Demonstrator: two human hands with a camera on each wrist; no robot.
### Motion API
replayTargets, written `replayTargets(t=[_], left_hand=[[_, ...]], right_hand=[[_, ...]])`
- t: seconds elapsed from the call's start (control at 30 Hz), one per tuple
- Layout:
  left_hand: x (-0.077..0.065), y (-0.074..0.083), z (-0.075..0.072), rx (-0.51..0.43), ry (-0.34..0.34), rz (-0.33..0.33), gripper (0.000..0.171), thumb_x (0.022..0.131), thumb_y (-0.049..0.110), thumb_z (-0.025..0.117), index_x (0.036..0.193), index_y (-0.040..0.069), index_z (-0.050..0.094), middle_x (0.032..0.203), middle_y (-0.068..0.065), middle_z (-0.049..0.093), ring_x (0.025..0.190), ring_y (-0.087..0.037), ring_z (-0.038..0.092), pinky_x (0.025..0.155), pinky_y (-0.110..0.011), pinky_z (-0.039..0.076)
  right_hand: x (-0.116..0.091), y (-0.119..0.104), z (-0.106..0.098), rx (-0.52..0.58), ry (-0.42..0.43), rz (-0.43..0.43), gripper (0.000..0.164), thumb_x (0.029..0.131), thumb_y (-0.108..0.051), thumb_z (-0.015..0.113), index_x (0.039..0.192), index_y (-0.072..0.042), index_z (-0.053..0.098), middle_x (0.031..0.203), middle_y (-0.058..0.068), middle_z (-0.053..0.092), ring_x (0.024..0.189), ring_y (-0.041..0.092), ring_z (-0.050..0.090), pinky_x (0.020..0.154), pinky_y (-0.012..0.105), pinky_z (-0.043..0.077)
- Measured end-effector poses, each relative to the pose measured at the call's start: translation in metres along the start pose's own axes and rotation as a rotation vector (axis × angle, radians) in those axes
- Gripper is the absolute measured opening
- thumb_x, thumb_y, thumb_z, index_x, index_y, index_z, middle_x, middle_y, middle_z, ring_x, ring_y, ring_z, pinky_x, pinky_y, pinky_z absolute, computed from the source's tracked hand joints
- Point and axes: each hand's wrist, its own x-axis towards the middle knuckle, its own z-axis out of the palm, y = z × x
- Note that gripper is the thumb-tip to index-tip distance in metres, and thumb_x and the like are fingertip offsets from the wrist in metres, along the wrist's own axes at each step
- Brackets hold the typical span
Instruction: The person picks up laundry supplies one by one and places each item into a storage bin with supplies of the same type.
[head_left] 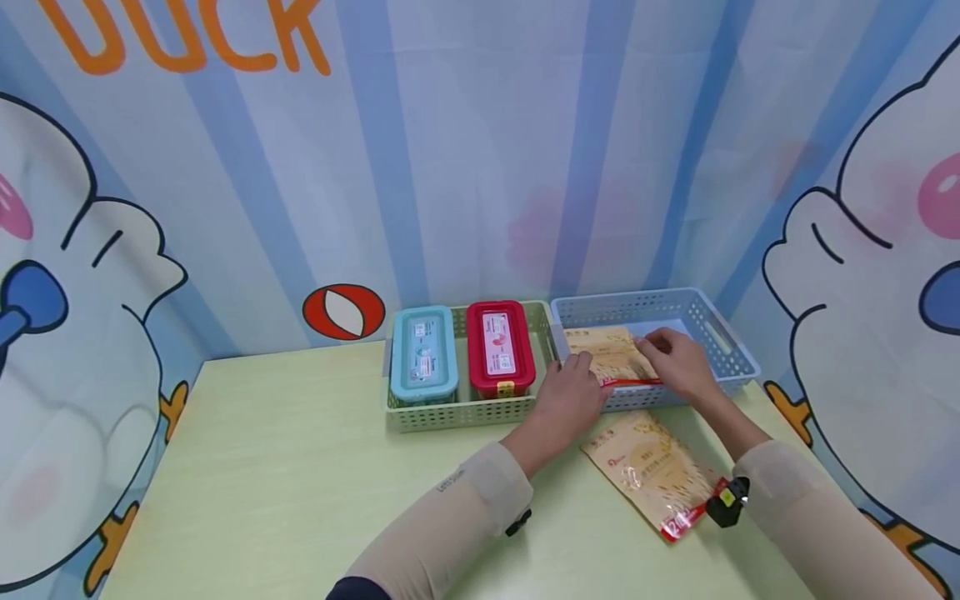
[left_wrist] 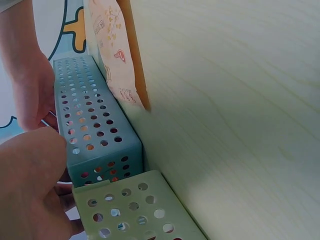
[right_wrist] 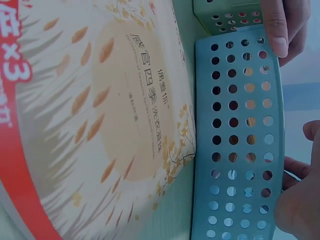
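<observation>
A tan bag of laundry pods (head_left: 611, 352) lies inside the blue perforated basket (head_left: 678, 398), its red strip along the near wall. My left hand (head_left: 567, 402) holds the bag's left side, close to where the two baskets meet. On the right, my right hand (head_left: 678, 360) pinches the bag's right edge with bent fingers. Some fingertips are hidden behind the basket wall in both wrist views. A second, similar bag (head_left: 651, 471) lies flat on the table in front of the blue basket, between my forearms; its printed front (right_wrist: 130, 100) fills much of the right wrist view.
Left of the blue basket stands a green basket (head_left: 450, 417), touching it. Inside are a light-blue lidded box (head_left: 423, 354) and a red lidded box (head_left: 501, 350). The pale table (head_left: 285, 467) ends at a striped cartoon backdrop (head_left: 480, 167) behind the baskets.
</observation>
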Motion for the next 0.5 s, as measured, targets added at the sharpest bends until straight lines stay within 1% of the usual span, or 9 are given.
replayTargets(t=[0.17,0.27,0.4,0.5], left_hand=[[0.0,-0.003,-0.001,0.013,0.016,0.015,0.058,0.113,0.056,0.035,0.139,0.016,0.067,0.139,0.0,0.055,0.127,-0.015,0.052,0.107,-0.037,0.049],[0.0,-0.006,-0.001,0.014,0.005,0.029,0.061,0.111,0.059,0.036,0.149,0.016,0.059,0.142,0.001,0.053,0.129,-0.014,0.051,0.108,-0.037,0.049],[0.0,-0.011,-0.002,-0.027,-0.019,0.052,0.068,0.109,0.062,0.041,0.159,0.016,0.047,0.151,0.0,0.049,0.138,-0.014,0.048,0.112,-0.039,0.047],[-0.002,-0.015,-0.003,-0.068,-0.034,0.068,0.073,0.107,0.063,0.045,0.163,0.017,0.039,0.158,-0.001,0.045,0.145,-0.016,0.044,0.117,-0.043,0.043]], right_hand=[[0.002,0.001,-0.001,0.034,-0.011,-0.018,0.054,0.112,-0.045,0.05,0.131,0.004,0.064,0.122,0.027,0.068,0.108,0.04,0.065,0.088,0.055,0.052],[0.003,0.002,-0.003,0.047,-0.032,-0.029,0.053,0.112,-0.043,0.05,0.132,0.004,0.064,0.123,0.026,0.068,0.11,0.04,0.064,0.09,0.055,0.052],[0.002,0.0,-0.007,0.065,-0.058,-0.063,0.051,0.112,-0.04,0.051,0.134,0.005,0.062,0.127,0.027,0.066,0.117,0.042,0.061,0.096,0.059,0.05],[0.0,-0.006,-0.011,0.062,-0.072,-0.097,0.05,0.112,-0.038,0.052,0.135,0.005,0.061,0.128,0.027,0.065,0.12,0.044,0.059,0.097,0.061,0.048]])
